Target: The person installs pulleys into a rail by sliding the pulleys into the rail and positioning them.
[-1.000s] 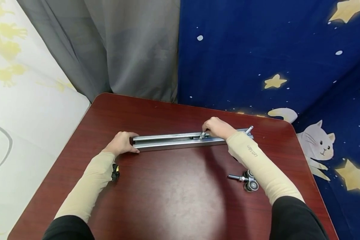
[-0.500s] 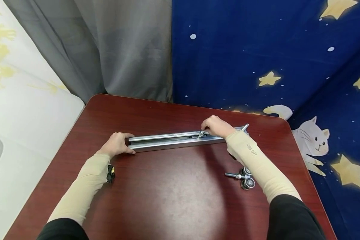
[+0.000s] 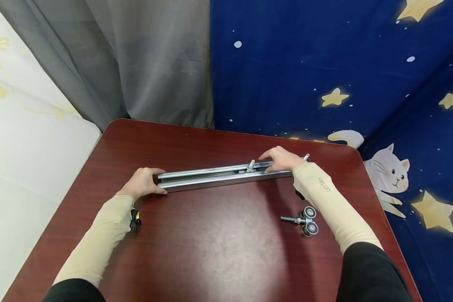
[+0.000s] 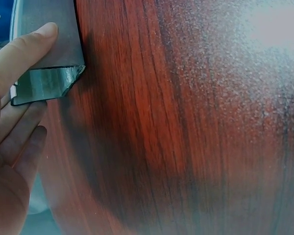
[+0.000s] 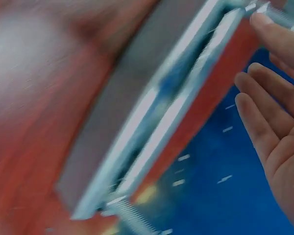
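A silver metal channel rail (image 3: 207,183) lies across the table with its slot facing up. My left hand (image 3: 141,183) grips its left end; in the left wrist view the thumb presses the side wall of the rail (image 4: 68,51) by its hollow end. Two threaded bolts stick up from the slot: one bolt (image 3: 251,164) right of the middle, another bolt (image 3: 306,157) at the right end. Just right of the first bolt, my right hand (image 3: 283,159) hovers over the rail with fingers spread and nothing held. In the right wrist view the end bolt (image 5: 134,215) shows its thread.
A roller carriage (image 3: 305,221) with several wheels and a threaded stem lies on the red-brown table (image 3: 211,235), below the right forearm. Behind the table hang a grey curtain (image 3: 162,63) and a blue starry one (image 3: 279,63).
My right hand has let go of the middle bolt, spread its fingers and shifted slightly right. The left hand keeps its grip. The head view has drifted, moving the scene slightly left.
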`<state>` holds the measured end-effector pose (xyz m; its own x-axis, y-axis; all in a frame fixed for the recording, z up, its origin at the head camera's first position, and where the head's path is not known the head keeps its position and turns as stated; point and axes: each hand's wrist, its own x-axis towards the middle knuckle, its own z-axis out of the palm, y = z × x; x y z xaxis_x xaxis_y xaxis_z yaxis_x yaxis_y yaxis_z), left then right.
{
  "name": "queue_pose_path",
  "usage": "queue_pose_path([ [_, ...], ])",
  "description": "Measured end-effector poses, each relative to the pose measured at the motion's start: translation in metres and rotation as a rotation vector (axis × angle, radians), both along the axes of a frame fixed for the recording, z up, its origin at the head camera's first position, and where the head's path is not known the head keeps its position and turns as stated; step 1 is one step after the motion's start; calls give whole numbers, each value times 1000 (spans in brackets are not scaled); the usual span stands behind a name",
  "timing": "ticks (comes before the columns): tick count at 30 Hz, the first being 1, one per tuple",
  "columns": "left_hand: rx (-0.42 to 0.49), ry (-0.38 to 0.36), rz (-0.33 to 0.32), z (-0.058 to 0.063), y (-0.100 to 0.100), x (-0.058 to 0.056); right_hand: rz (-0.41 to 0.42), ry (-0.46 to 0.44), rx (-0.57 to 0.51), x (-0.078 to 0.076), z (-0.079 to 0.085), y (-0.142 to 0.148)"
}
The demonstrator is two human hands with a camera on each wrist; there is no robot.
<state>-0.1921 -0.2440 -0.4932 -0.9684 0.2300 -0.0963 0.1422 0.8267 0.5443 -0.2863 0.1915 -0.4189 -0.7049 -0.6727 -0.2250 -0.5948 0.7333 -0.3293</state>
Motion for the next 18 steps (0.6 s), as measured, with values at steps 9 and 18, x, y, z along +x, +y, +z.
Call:
queue_pose_path([
  [9, 27, -22, 2, -1, 1, -1, -62, -16, 133, -7, -20, 31],
  [18, 14, -15, -2, -1, 0, 1, -166, 29, 77, -10, -36, 33],
])
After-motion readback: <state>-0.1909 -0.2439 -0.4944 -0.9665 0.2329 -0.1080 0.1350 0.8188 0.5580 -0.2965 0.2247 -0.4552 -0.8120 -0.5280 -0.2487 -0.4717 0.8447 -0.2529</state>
